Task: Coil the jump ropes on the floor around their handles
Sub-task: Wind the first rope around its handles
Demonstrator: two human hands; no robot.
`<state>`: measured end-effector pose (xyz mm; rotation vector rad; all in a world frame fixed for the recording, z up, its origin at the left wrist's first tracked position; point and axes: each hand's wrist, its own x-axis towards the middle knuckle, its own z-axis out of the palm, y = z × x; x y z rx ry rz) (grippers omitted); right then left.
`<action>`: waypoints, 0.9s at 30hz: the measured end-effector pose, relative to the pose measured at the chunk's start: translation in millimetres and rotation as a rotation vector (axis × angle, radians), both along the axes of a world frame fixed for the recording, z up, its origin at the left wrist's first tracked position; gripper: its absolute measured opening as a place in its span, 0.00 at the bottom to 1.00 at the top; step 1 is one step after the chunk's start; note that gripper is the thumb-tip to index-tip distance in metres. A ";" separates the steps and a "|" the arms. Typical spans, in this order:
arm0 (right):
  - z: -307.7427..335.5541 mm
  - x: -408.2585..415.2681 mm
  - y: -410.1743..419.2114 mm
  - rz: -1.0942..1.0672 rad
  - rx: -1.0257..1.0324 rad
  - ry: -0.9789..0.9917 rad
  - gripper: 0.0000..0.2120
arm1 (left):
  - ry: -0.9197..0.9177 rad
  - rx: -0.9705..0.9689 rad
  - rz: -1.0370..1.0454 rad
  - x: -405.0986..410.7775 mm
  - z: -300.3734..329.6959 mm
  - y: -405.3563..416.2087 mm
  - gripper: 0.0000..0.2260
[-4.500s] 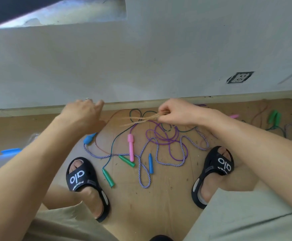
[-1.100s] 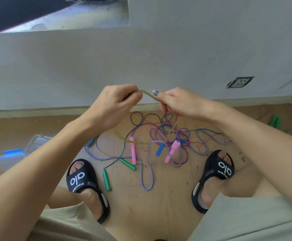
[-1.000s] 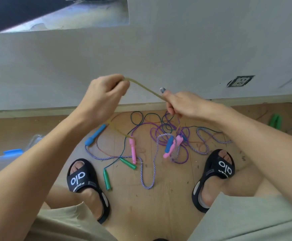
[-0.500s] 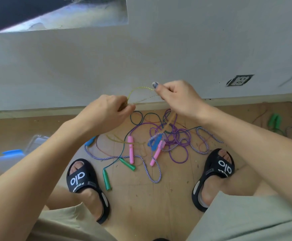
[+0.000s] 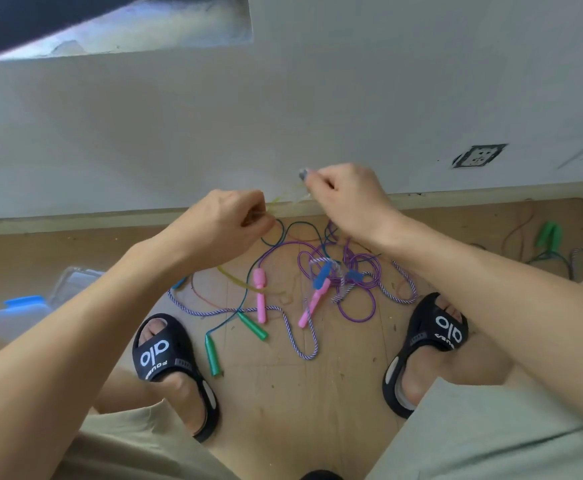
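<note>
Several jump ropes lie tangled on the wooden floor [image 5: 304, 393] between my feet. A thin yellow rope [image 5: 234, 277] runs up from the floor; my left hand [image 5: 227, 223] and my right hand [image 5: 345, 199] both pinch it, a short blurred stretch spanning the gap between them. My right hand also grips a grey handle tip [image 5: 303, 173]. Below lie a pink handle [image 5: 259, 296], a second pink handle [image 5: 312, 304] tangled with a blue handle [image 5: 322, 278] in purple rope [image 5: 359, 306], two green handles [image 5: 250, 326] [image 5: 212, 355], and a striped purple-white rope [image 5: 300, 341].
My black slides [image 5: 165, 355] [image 5: 432, 337] flank the tangle. A clear plastic box with a blue latch [image 5: 23, 303] sits at the left. Another green-handled rope [image 5: 548, 235] lies at the far right by the wall. A wall socket [image 5: 479, 155] is above it.
My hands have come close together and lower, near the skirting, after the left one pulled the yellow rope up and out. The blue and pink handles in the tangle shifted slightly.
</note>
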<state>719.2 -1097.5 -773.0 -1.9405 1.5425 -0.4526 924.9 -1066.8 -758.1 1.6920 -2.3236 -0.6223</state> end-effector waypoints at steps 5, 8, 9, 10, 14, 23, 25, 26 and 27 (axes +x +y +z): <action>1.4 -1.3 -2.2 -0.073 0.026 -0.019 0.26 | 0.009 0.004 0.007 -2.5 0.7 -1.5 0.14; 2.9 4.5 -1.7 -0.091 0.232 -0.304 0.24 | 0.011 0.004 0.018 -3.1 -2.4 0.9 0.14; 4.3 6.4 -0.9 -0.054 0.361 -0.407 0.23 | 0.041 0.003 0.027 -3.4 -4.2 0.7 0.13; 5.4 7.6 0.6 -0.015 0.456 -0.482 0.23 | 0.076 0.011 0.041 -3.7 -5.7 0.0 0.15; 11.3 12.1 8.2 0.100 0.522 -0.534 0.24 | 0.174 0.056 0.082 -6.4 -9.3 -0.9 0.36; 20.9 11.8 10.9 0.210 0.508 -0.442 0.23 | 0.168 -0.038 -0.032 -9.8 1.9 -2.8 0.09; 15.7 -1.2 7.1 0.269 0.353 -0.102 0.20 | 0.432 0.072 0.254 -8.8 12.0 -9.9 0.13; 9.8 -7.8 5.0 0.294 0.319 0.055 0.18 | 0.661 0.105 0.423 -5.1 19.5 -16.0 0.14; 3.5 -13.1 3.8 0.303 0.332 0.164 0.16 | 0.837 0.103 0.566 0.9 27.0 -21.3 0.14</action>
